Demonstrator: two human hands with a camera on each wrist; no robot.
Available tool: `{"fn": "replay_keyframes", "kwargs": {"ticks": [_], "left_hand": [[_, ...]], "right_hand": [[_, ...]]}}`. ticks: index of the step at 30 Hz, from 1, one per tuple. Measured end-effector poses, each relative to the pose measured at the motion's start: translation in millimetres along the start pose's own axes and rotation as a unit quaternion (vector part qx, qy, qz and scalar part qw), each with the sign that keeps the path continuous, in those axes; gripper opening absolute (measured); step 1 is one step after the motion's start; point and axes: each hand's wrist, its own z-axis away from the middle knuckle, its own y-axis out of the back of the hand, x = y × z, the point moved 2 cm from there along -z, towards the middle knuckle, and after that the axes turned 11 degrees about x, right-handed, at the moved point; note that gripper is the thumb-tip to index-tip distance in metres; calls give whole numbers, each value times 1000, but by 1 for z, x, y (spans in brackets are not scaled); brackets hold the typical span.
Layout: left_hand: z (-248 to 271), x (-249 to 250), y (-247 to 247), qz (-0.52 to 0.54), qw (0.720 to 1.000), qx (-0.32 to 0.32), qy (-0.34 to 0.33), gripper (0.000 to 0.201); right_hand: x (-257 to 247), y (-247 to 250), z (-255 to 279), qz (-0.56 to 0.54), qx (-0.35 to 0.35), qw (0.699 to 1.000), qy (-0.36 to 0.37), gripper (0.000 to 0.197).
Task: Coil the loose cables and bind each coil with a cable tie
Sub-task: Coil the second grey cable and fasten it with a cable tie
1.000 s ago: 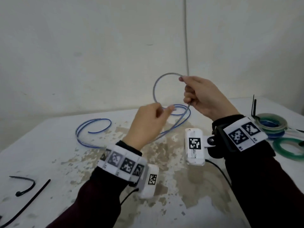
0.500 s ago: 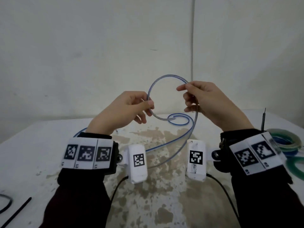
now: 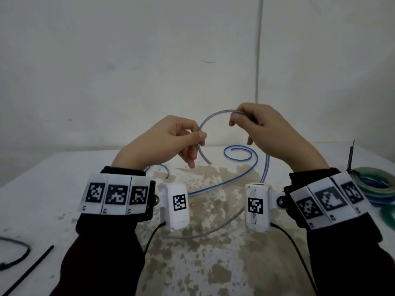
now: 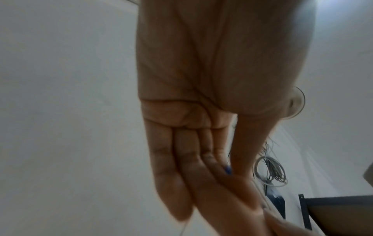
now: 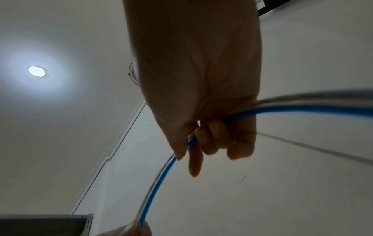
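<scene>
Nearest, two loose black plastic cable ties [image 3: 25, 268] lie unused at the left edge of the worn white desk [image 3: 53, 189]. Above the middle of the desk, the left hand [image 3: 166, 142] pinches one end of the thin clear cable with a blue stripe [image 3: 213, 121], and the right hand [image 3: 275, 135] has its fingers curled round the arc's other side. Only one loop is formed; most of the cable trails over the desk. At the far right sit green and blue coils [image 3: 376, 186], one apparently tied. Coiling has barely begun, I judge; binding remains.
</scene>
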Motion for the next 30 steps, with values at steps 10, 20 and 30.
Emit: {"fn": "replay_keyframes", "kwargs": {"ticks": [10, 20, 30], "left_hand": [[-9, 4, -16, 324, 934, 148, 31, 16], [-7, 17, -42, 213, 967, 137, 9, 15], [-7, 18, -43, 185, 979, 80, -18, 38]], "right_hand": [[-11, -13, 5, -269, -62, 948, -158, 35], [-9, -15, 2, -441, 12, 864, -242, 27], [-20, -13, 7, -315, -63, 924, -208, 26]]}}
